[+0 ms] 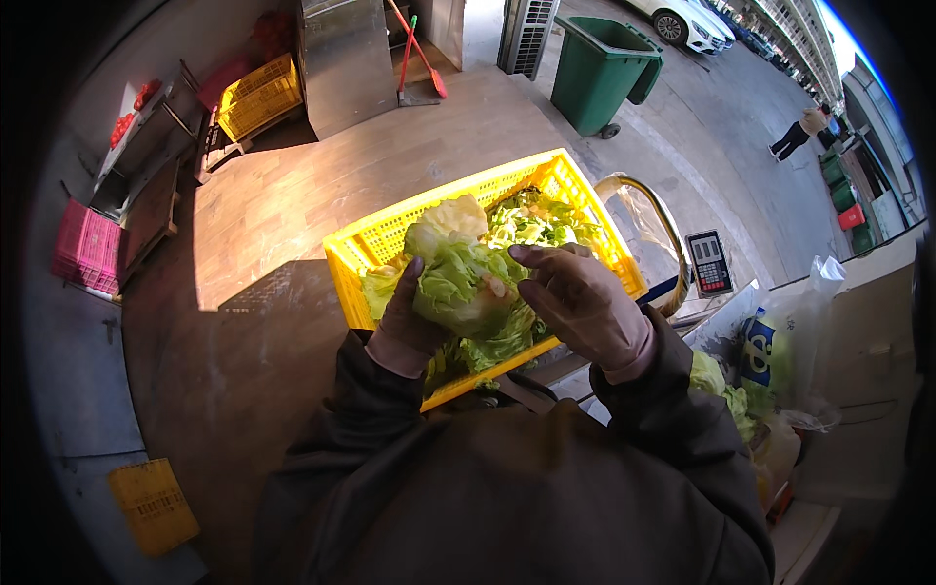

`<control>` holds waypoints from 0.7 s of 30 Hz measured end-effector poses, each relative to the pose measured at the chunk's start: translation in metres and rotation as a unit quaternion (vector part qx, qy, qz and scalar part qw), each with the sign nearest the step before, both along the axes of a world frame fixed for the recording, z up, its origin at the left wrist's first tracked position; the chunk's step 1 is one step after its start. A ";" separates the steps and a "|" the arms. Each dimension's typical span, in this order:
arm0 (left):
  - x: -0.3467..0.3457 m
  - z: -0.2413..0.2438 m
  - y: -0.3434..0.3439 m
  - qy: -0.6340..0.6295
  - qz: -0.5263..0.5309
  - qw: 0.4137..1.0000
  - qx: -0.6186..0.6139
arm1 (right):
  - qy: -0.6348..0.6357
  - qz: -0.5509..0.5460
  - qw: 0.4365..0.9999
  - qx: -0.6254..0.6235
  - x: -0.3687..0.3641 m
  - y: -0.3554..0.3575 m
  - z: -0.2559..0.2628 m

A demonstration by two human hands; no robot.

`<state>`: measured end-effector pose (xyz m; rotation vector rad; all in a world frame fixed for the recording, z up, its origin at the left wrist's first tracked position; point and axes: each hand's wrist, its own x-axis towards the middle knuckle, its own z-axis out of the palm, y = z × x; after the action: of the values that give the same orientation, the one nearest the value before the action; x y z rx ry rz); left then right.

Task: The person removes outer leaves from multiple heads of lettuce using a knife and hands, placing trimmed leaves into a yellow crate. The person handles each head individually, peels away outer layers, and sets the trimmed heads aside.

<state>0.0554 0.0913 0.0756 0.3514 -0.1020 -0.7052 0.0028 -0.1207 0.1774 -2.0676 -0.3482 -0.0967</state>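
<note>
A head of green leaf lettuce [457, 281] with a browned stem end rests in my left hand [409, 318], thumb up along its side. Close by its right edge is my right hand [585, 303], with bent fingers spread apart and nothing visible between them. Whether those fingertips touch the leaves I cannot tell. Under both hands sits a yellow perforated plastic crate [387, 221] holding loose lettuce leaves [541, 219]. The held head hides part of the crate's contents. Pinkish cuffs show at both wrists, below dark sleeves.
At right are a digital scale display [708, 263], a curved metal rail [669, 219], and lettuce [707, 373] beside a clear plastic bag [801, 344]. A green wheeled bin [592, 80] stands outside. Pink crates [88, 245] and another yellow crate [259, 95] are left. A person [801, 131] is far off.
</note>
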 end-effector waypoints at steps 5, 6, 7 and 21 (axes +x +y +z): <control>-0.002 0.013 -0.006 -0.071 -0.032 0.996 0.047 | -0.064 0.190 0.973 -0.110 0.010 0.003 -0.007; -0.006 0.018 -0.006 -0.056 -0.039 0.995 0.066 | -0.035 0.216 0.969 -0.111 0.012 -0.001 -0.011; -0.010 0.025 -0.005 -0.040 -0.047 0.994 0.086 | -0.005 0.242 0.964 -0.112 0.015 -0.001 -0.011; -0.020 -0.004 -0.015 0.098 -0.100 0.989 -0.043 | 0.239 0.051 0.947 0.210 0.004 -0.003 0.004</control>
<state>0.0355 0.0764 0.0716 0.1892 0.0193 -0.9268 0.0070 -0.1234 0.1814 -1.5806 -0.1177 0.3605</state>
